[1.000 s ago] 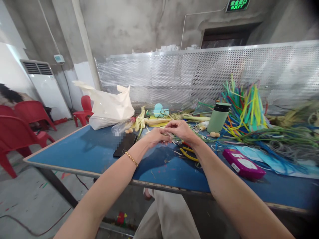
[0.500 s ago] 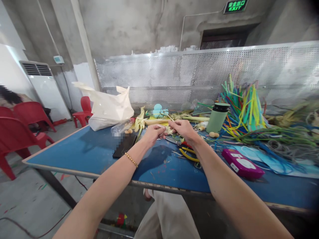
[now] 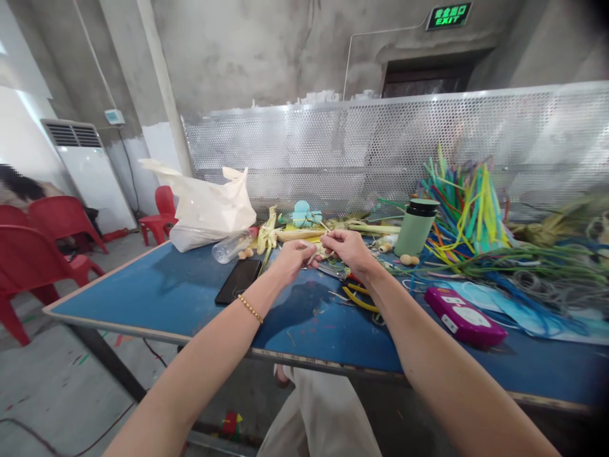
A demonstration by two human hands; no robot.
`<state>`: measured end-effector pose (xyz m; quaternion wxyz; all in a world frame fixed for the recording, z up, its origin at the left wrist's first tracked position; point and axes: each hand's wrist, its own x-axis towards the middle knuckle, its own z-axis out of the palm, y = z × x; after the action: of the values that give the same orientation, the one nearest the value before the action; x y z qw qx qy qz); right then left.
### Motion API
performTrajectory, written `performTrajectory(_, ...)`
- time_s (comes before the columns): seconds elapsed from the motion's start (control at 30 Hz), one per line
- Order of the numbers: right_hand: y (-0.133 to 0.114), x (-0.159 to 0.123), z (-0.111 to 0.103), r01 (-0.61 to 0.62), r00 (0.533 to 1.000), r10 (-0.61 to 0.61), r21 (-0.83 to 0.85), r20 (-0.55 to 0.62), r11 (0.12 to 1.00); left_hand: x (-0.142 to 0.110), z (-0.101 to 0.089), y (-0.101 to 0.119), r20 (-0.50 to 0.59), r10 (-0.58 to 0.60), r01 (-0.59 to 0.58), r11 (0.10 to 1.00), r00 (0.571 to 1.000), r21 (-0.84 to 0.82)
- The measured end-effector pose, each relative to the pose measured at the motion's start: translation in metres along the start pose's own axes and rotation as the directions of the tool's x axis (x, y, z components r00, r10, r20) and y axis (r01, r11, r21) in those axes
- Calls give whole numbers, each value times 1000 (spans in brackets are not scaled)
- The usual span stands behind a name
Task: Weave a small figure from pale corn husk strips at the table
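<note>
Left hand (image 3: pixel 292 260) and right hand (image 3: pixel 349 251) meet above the blue table (image 3: pixel 143 285), fingertips pinched on a thin pale strip (image 3: pixel 313 258) between them; its ends are too small to tell. Near the right wrist lies a yellow-handled tool (image 3: pixel 360 299); left of the hands, a black phone (image 3: pixel 238 281). Farther left are a clear plastic bottle (image 3: pixel 227 249) and a cream plastic bag (image 3: pixel 214 202). On the right stand a green tumbler (image 3: pixel 415 231) and, nearer, a purple pack (image 3: pixel 464 316).
</note>
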<state>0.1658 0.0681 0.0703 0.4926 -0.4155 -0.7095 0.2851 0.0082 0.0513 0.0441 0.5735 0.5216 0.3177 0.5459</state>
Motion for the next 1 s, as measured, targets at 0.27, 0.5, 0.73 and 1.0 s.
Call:
performTrajectory(0.27,3,3,0,249,941,-321,-419,-109,873,0,1,0,-114,-5,5,1000,994,1)
performTrajectory(0.5,-1,-1,7,291,947,-321,-495,26,819,-1,1,-1,-48,46,-45,999,998,4)
performTrajectory(0.73,-1,0,7,279,935,-351,-502,-53,819,3,0,-2,-97,55,-61,996,994,-61)
performTrajectory(1.0,-1,-5,14,172,984,-171,-446,43,878,7,-4,-3,-252,89,-110,991,964,-73)
